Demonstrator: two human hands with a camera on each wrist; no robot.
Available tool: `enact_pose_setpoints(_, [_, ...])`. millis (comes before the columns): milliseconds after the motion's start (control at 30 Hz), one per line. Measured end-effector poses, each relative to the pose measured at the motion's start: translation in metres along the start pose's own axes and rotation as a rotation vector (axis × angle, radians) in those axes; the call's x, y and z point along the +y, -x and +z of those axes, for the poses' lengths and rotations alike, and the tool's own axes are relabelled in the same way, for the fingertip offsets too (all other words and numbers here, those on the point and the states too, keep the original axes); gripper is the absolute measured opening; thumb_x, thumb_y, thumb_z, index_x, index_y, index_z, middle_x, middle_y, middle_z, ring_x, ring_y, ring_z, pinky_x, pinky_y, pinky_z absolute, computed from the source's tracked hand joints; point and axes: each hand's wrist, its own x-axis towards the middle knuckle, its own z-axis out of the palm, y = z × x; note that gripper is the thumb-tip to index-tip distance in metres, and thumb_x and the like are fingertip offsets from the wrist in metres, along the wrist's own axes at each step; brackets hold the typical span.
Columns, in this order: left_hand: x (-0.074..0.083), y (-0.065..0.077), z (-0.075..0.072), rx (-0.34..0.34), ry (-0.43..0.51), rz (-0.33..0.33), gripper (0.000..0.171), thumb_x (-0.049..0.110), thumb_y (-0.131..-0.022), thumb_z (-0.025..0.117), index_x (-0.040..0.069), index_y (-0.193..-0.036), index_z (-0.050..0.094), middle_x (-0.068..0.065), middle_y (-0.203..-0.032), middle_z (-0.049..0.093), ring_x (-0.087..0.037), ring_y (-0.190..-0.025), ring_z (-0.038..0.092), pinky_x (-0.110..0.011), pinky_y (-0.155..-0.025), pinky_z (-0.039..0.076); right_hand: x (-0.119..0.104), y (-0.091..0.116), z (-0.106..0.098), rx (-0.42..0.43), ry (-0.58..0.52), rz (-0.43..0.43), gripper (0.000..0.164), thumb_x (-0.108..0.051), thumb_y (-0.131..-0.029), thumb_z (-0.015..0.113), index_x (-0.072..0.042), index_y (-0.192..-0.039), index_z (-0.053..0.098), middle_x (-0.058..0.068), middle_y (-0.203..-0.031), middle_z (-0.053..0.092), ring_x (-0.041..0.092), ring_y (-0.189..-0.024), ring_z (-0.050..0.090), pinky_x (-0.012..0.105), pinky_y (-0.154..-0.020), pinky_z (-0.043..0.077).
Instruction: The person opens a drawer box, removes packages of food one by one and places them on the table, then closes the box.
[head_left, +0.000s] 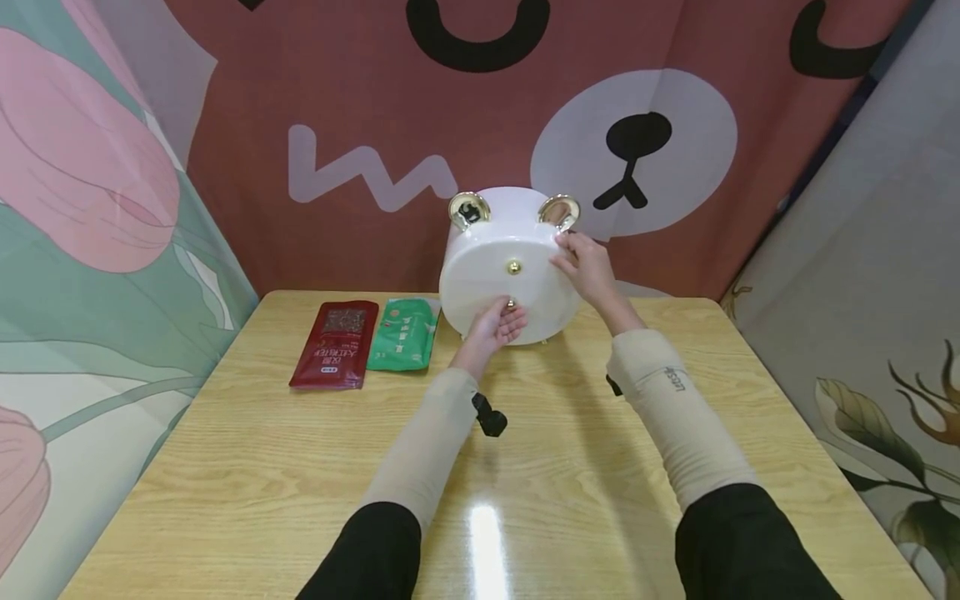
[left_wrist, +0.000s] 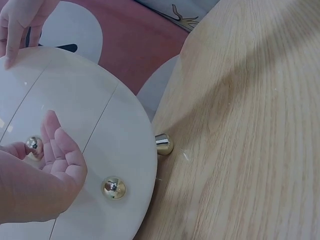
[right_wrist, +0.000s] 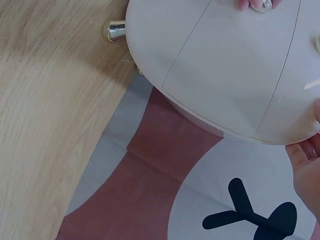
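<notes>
A round white drawer box [head_left: 472, 275] with gold ears stands upright at the back of the table. Thin seams divide its front into drawers, as the left wrist view shows. My left hand [head_left: 495, 327] pinches a gold knob [left_wrist: 34, 145] on the middle drawer between thumb and fingers, the other fingers loosely bent. Below it sits another gold knob [left_wrist: 114, 188]. With my right hand [head_left: 588, 268] I grip the box's upper right rim, thumb on the front and fingers behind. In the right wrist view that hand [right_wrist: 307, 172] is partly cut off.
Left of the box lie a dark red pouch [head_left: 333, 346] and a green packet [head_left: 403, 335], side by side on the wooden table [head_left: 300, 483]. A short gold foot [left_wrist: 164, 144] holds the box up. Right behind hangs a printed bear curtain [head_left: 360, 242].
</notes>
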Motion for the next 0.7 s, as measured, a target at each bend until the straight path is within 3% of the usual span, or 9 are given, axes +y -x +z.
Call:
enact_pose_setpoints(300, [0.0006,-0.0028,-0.0005,-0.011,-0.007,-0.013,0.023,0.025,-0.091,0.050,0.005,-0.082,0.056,-0.006,-0.079,0.063,-0.014,-0.066,0.060,-0.024,-0.063,0.046,-0.0009,-0.0008,-0.0002,-0.002,0.011,0.015,0.030,-0.009,-0.082,0.064,0.006,-0.106,0.057,0.021,-0.107,0.056,0.032,-0.096,0.054,0.038,-0.082,0.044])
enact_pose_setpoints(567, [-0.0003,-0.0029,-0.0025,-0.022,-0.016,-0.018,0.025,0.028,-0.092,0.049,0.006,-0.084,0.057,-0.007,-0.083,0.062,-0.017,-0.072,0.060,-0.028,-0.073,0.046,-0.0025,0.0005,0.0000,0.005,0.003,0.011,0.030,-0.008,-0.082,0.064,0.007,-0.106,0.057,0.022,-0.105,0.056,0.032,-0.095,0.054,0.039,-0.082,0.044])
enact_pose_setpoints(700, [-0.0020,-0.0039,-0.0036,-0.028,-0.016,-0.025,0.026,0.030,-0.091,0.049,0.006,-0.085,0.057,-0.007,-0.083,0.062,-0.017,-0.073,0.060,-0.027,-0.071,0.046,-0.0025,0.0011,0.0001,0.002,0.005,0.021,0.029,-0.010,-0.082,0.064,0.007,-0.105,0.057,0.021,-0.105,0.056,0.031,-0.094,0.054,0.039,-0.081,0.045])
